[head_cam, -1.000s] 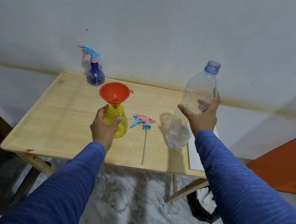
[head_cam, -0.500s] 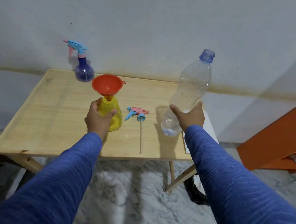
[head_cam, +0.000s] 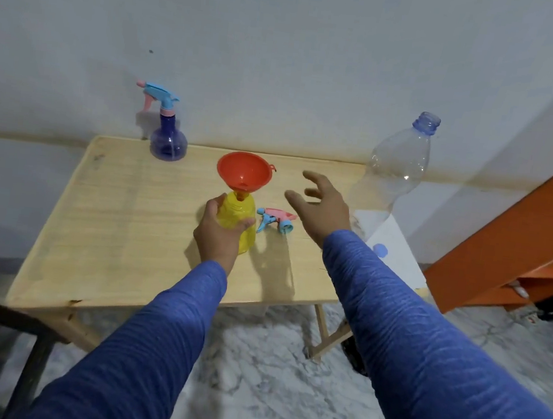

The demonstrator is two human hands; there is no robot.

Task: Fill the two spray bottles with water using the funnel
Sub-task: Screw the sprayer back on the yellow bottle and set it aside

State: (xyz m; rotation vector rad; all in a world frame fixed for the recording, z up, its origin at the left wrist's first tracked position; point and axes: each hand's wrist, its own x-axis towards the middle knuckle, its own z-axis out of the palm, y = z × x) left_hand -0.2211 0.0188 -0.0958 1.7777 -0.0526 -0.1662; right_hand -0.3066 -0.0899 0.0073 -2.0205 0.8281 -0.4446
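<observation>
My left hand (head_cam: pixel 218 232) grips a yellow spray bottle (head_cam: pixel 238 220) standing on the wooden table (head_cam: pixel 123 227). An orange funnel (head_cam: pixel 244 172) sits in the bottle's neck. A loose pink and blue spray head (head_cam: pixel 275 220) lies just right of the yellow bottle. My right hand (head_cam: pixel 321 210) hovers open above the table, holding nothing, between the spray head and a clear plastic water bottle (head_cam: pixel 393 174). That bottle stands uncapped at the table's right end. A purple spray bottle (head_cam: pixel 167 134) with its head on stands at the back left.
A white sheet (head_cam: pixel 396 256) with a blue cap (head_cam: pixel 380 250) on it lies at the table's right edge. An orange piece of furniture (head_cam: pixel 517 241) stands to the right. Behind the table is a white wall, below it a marble floor (head_cam: pixel 266 389).
My right hand let go of the clear water bottle, which now stands on the table, and moved left toward the funnel. My left hand kept its grip on the yellow bottle.
</observation>
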